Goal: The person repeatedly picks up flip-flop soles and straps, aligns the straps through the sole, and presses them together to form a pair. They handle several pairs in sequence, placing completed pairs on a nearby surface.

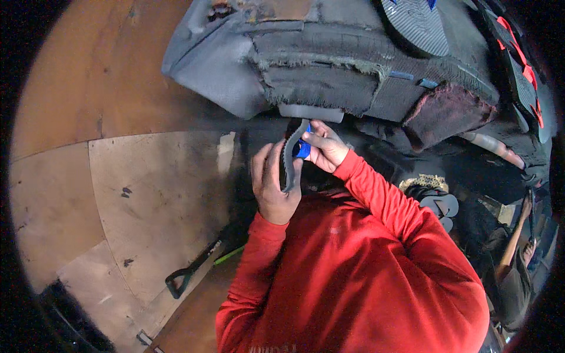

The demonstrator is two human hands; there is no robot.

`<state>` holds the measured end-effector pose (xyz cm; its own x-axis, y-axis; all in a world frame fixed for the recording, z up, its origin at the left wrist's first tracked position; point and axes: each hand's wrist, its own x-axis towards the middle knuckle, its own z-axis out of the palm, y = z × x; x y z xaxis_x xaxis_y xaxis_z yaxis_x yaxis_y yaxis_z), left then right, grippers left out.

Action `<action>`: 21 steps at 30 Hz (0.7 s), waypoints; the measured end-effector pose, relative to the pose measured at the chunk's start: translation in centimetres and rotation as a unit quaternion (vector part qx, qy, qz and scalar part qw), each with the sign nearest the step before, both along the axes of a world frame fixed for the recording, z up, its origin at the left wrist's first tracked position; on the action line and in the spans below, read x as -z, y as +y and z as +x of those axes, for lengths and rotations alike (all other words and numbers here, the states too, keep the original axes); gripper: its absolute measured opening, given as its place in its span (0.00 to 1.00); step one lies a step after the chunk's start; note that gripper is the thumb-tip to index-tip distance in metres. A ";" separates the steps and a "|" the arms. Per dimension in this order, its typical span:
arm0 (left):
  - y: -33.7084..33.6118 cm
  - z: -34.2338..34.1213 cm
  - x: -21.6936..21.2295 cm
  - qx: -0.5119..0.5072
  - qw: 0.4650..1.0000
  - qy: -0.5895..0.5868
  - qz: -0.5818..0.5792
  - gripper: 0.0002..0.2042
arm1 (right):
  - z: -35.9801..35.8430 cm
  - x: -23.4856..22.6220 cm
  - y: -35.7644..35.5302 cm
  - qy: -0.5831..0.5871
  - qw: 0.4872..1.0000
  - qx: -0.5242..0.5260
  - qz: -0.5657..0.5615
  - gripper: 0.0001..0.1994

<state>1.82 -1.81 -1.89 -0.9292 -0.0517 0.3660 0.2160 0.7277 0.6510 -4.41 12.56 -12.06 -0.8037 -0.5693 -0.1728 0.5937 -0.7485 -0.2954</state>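
Left hand (272,183) is gripping a dark wavy-edged rubber sole piece (289,154), grip clamped around its lower part, held upright at chest level. Right hand (325,147) is pinching a small blue object (302,149) against the sole's edge. Worn grey cushion (247,59) is lying just beyond.

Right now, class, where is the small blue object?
In the head view the small blue object sits near the centre, pinched in the right hand, touching the dark wavy-edged sole piece held upright by the left hand.
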 end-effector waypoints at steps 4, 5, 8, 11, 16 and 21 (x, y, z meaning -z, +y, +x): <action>0.2 -2.8 -1.3 0.030 0.997 -0.044 -0.049 0.17 | -0.9 0.9 -0.2 -0.050 0.998 -0.038 0.007 0.09; 0.4 -3.1 -1.5 0.041 0.996 -0.068 -0.034 0.17 | -0.6 1.1 -0.1 -0.055 0.997 -0.040 -0.023 0.09; 1.4 -4.0 -1.3 0.051 0.989 -0.141 0.002 0.17 | 0.8 1.5 0.6 -0.122 0.991 0.000 -0.048 0.13; 3.4 -5.4 -0.4 0.037 0.959 -0.280 -0.019 0.14 | 2.4 1.6 2.5 -0.216 0.976 -0.001 -0.002 0.14; 4.5 -5.6 -0.5 0.053 0.977 -0.208 0.003 0.13 | 2.3 0.3 4.4 -0.278 0.958 -0.018 0.072 0.18; 2.3 -2.5 -2.0 0.016 0.992 -0.126 0.005 0.15 | 0.2 -0.9 2.4 -0.145 0.988 -0.032 0.041 0.18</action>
<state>-0.64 0.51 0.10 -0.9923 -0.0240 0.1213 0.0676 0.7164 0.6944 -4.23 14.98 -11.12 -0.6767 -0.5921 -0.4376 0.7075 -0.6874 -0.1640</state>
